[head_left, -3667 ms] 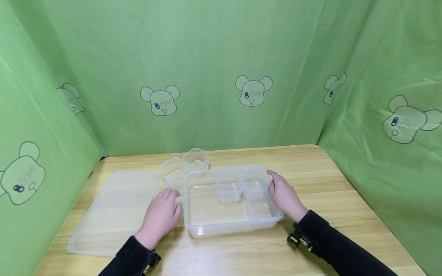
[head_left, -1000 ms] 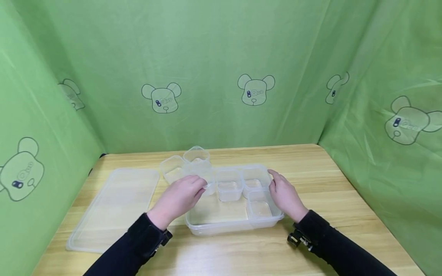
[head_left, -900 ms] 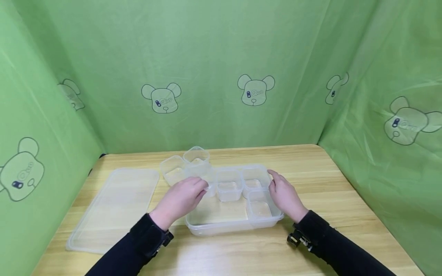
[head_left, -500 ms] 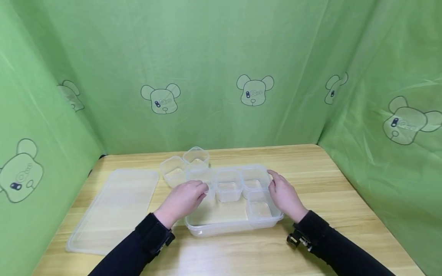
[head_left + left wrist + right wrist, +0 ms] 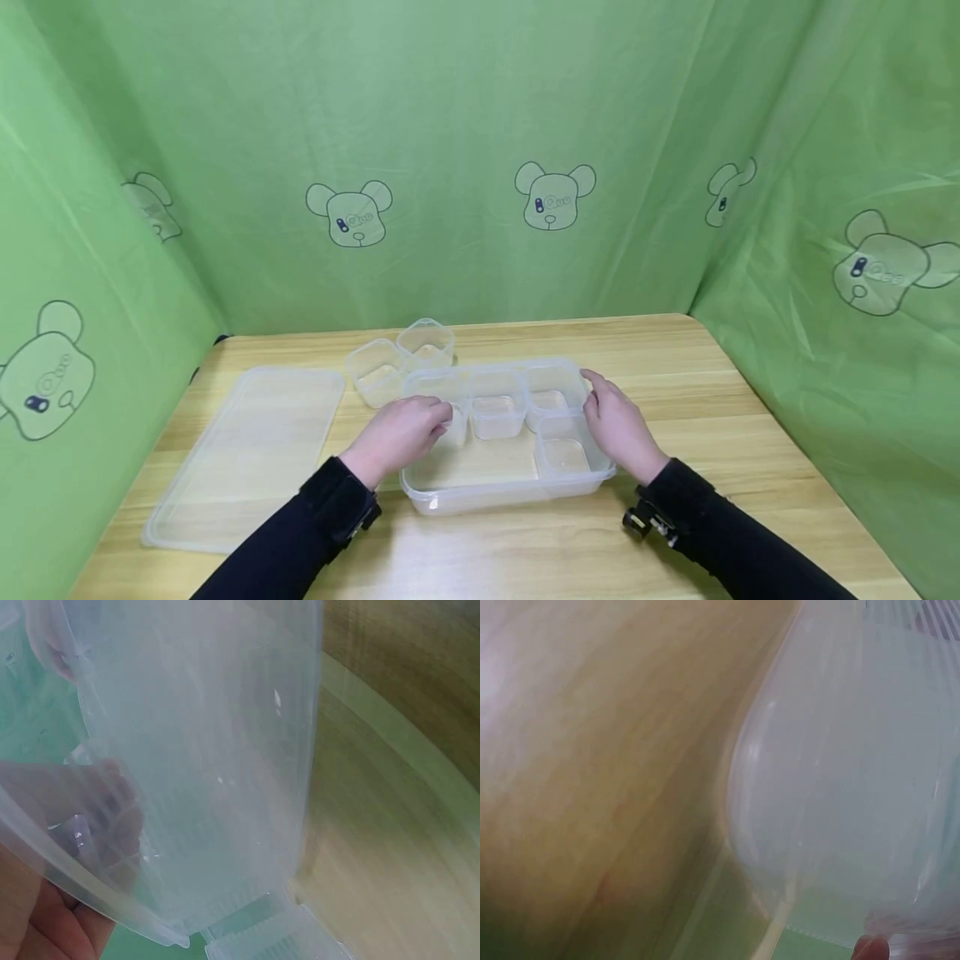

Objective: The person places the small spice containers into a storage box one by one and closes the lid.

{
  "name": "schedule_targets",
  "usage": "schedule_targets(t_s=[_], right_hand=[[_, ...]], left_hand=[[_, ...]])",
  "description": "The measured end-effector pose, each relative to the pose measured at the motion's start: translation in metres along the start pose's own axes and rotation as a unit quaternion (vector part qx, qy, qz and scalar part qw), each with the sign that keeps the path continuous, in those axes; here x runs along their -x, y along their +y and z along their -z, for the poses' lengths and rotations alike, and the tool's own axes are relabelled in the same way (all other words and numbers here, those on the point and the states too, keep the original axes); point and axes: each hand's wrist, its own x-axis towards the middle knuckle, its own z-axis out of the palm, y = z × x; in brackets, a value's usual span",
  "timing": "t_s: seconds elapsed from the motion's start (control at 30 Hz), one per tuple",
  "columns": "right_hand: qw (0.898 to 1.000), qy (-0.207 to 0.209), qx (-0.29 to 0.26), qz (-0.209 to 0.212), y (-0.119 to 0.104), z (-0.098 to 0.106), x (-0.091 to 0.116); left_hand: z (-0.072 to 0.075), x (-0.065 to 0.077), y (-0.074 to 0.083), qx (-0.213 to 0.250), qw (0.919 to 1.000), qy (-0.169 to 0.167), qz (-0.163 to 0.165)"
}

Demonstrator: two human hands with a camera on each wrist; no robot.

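A large clear plastic box (image 5: 517, 492) lies on the wooden table in the head view. Inside it stand three small clear containers: one back middle (image 5: 498, 425), one back right (image 5: 551, 387), one front right (image 5: 564, 458). A similar small container (image 5: 438, 383) sits in the back left corner, its near rim pinched by my left hand (image 5: 397, 437). My right hand (image 5: 622, 425) holds the box's right rim, fingers near its back corner. Through the clear plastic, the left wrist view shows the left hand's fingers (image 5: 105, 810). Only a fingertip (image 5: 871, 947) appears in the right wrist view.
Two more small containers, one nearer (image 5: 375, 375) and one farther (image 5: 427, 342), stand behind the box at left. A flat translucent lid (image 5: 247, 458) lies at the table's left. Green printed cloth (image 5: 450, 275) encloses the back and sides.
My left hand came from left of the box to its back left with a small container, then lowered it slightly into that corner. The right hand stayed at the right rim.
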Motion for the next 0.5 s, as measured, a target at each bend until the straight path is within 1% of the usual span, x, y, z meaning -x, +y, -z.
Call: schedule_targets(t_s=[0.13, 0.33, 0.5], right_hand=[[1.000, 0.001, 0.000, 0.001, 0.0003, -0.0003, 0.0001], [1.000, 0.006, 0.006, 0.002, 0.0009, -0.0006, 0.0002], [1.000, 0.005, 0.009, 0.001, 0.0013, -0.0016, -0.0005]], left_hand=[[0.0004, -0.0018, 0.0012, 0.006, 0.9999, -0.011, 0.009], [-0.0001, -0.0051, 0.0013, 0.015, 0.9988, -0.039, 0.028], [0.0003, -0.0076, 0.0003, 0.026, 0.9980, -0.047, 0.032]])
